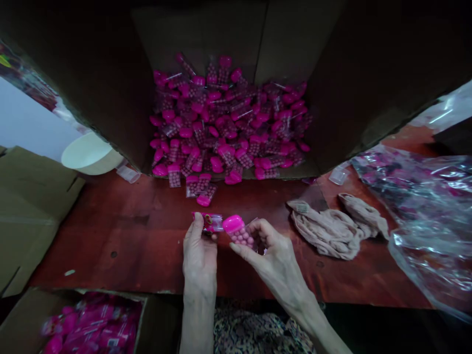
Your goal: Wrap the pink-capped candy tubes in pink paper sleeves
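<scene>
Between thumb and fingers, my left hand [199, 246] grips a small printed plastic packet [213, 222], pink with clear parts. My right hand [271, 248] pinches a small clear candy bottle [241, 233] that has a bright pink cap and round pink balls inside. The bottle's cap points toward the packet, very close to its right end; whether they touch I cannot tell. Just beyond my hands, a few more candy bottles [204, 191] lie at the front of a large cardboard box [228, 39]. That box lies on its side and holds a heap of similar bottles [224, 123].
A crumpled cloth [332, 228] lies right on the red table [136, 236]. Further right is a large clear plastic bag [435, 221] with pink contents. At left stand a white bowl [92, 155] and a carton [33, 211]. A lower box [147, 314] holds pink packed items [96, 324].
</scene>
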Tool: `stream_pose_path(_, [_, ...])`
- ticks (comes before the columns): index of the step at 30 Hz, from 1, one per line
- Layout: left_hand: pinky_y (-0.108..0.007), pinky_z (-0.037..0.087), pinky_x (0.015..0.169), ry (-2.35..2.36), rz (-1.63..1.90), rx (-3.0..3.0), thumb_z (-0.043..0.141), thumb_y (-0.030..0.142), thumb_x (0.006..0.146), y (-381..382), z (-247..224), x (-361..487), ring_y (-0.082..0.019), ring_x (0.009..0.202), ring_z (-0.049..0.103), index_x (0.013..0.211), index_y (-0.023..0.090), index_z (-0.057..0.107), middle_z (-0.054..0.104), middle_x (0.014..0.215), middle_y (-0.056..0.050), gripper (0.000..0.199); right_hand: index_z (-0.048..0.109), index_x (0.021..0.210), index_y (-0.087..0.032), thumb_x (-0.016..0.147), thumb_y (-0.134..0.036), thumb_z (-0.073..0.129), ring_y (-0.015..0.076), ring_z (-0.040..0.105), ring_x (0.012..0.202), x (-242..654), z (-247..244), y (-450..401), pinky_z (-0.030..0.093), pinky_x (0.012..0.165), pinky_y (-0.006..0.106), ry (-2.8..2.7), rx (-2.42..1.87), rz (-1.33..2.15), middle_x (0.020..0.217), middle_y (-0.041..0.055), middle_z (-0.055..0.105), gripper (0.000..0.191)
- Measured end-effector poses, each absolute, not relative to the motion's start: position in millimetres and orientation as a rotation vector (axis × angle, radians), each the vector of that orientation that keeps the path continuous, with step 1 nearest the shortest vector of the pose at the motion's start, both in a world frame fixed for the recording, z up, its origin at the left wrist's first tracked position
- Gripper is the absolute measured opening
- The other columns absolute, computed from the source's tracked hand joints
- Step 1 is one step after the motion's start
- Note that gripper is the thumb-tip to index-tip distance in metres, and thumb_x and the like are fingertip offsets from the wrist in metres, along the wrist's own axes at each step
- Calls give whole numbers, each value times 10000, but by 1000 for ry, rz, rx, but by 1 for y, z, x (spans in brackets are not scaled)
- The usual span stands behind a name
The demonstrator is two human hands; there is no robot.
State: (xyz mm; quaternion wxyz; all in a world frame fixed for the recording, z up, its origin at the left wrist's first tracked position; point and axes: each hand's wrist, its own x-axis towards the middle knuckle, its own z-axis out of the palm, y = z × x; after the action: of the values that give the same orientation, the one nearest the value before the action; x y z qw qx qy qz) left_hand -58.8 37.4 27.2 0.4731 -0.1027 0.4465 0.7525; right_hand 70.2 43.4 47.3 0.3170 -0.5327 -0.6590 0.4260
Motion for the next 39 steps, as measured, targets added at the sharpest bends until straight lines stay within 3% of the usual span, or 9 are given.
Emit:
stream_pose_path(6, [-174, 344, 423, 1120, 1808, -214, 806, 261, 597, 38, 30, -50, -70, 483, 548, 665, 142, 651, 658, 587, 13, 206, 516, 740, -209, 729, -238, 637, 118, 523, 496, 76, 47, 40, 417, 482, 224, -1772, -1380, 907, 628, -21, 586, 124])
stream_pose_path(13, [-163, 338, 395, 1113, 1690, -175, 823, 278, 565, 39, 26, -43, -55, 467, 520, 681, 118, 648, 646, 593, 11, 264, 509, 717, -207, 718, -264, 670, 112, 507, 498, 81, 46, 36, 412, 461, 209, -1602, -1447, 1142, 579, -41, 554, 171])
stream_pose_path(19, [-152, 292, 359, 1145, 1664, -145, 789, 363, 606, 39, 22, -42, -31, 418, 460, 618, 115, 621, 609, 545, 16, 300, 521, 711, -204, 712, -275, 668, 118, 525, 506, 83, 42, 30, 440, 469, 216, -1567, -1454, 1178, 583, -30, 570, 163])
stream_pose_path(26, [-167, 319, 400, 1189, 1608, 10, 785, 302, 615, 35, 22, -40, -59, 466, 505, 673, 121, 644, 634, 591, 11, 236, 535, 720, -203, 742, -254, 639, 121, 538, 470, 86, 40, 29, 447, 452, 222, -1734, -1451, 979, 555, -30, 572, 118])
stream_pose_path(30, [-177, 401, 541, 1269, 1694, 151, 768, 292, 639, 36, 20, -35, -68, 553, 539, 694, 146, 650, 640, 629, 26, 195, 598, 770, -182, 789, -218, 592, 150, 609, 526, 88, 37, 25, 497, 498, 252, -1849, -1399, 714, 674, 34, 657, 41])
stream_pose_path(33, [-186, 430, 635, 1334, 1744, 212, 740, 266, 683, 36, 19, -29, -78, 632, 573, 812, 170, 662, 662, 703, 28, 179, 651, 926, -136, 829, -234, 561, 208, 679, 660, 87, 35, 22, 556, 601, 311, -1876, -1403, 624, 829, 112, 706, 164])
stream_pose_path(39, [-285, 491, 713, 1303, 1708, 243, 686, 260, 739, 35, 19, -17, -153, 686, 658, 845, 159, 639, 706, 744, -26, 154, 643, 1083, -128, 885, -217, 480, 237, 689, 845, 90, 42, 22, 568, 748, 342, -1895, -1434, 778, 989, 141, 699, 272])
